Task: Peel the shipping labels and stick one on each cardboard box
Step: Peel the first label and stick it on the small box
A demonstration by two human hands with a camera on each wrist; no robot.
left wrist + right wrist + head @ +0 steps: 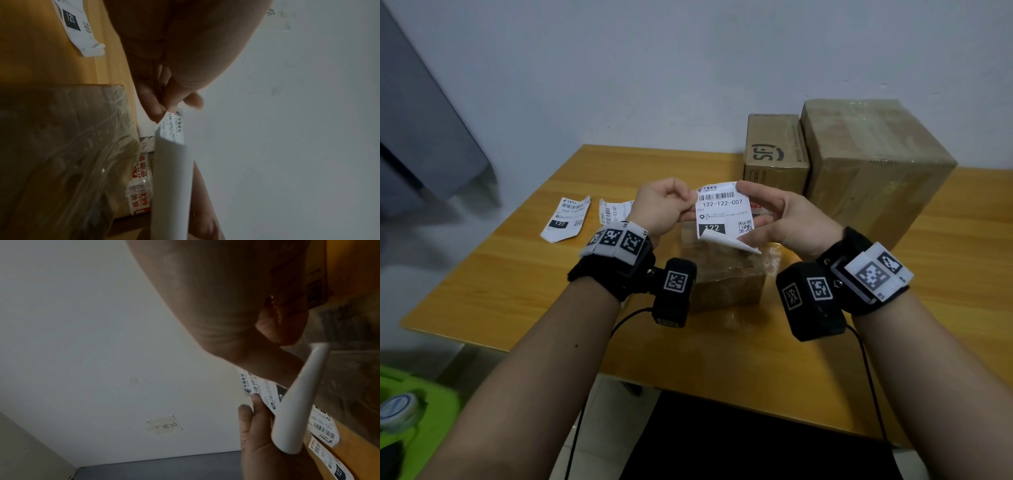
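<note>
Both hands hold one label (pixel 723 214) up between them; the left hand (pixel 659 207) pinches its top left corner, the right hand (pixel 787 219) grips its right edge, and its backing curls away below; a small box (pixel 726 281) sits under the hands; two more labels (pixel 566 219) lie left of the left hand; two boxes (pixel 873 168) stand beyond the right hand.

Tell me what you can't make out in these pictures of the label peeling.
- Small box, head view: its top is hidden by the held label and both hands.
- Second loose label, head view: partly behind the left hand.
- Fine print on the held label: too small.
- Right hand fingertips behind the label: covered in the head view, dark in the right wrist view.
</note>
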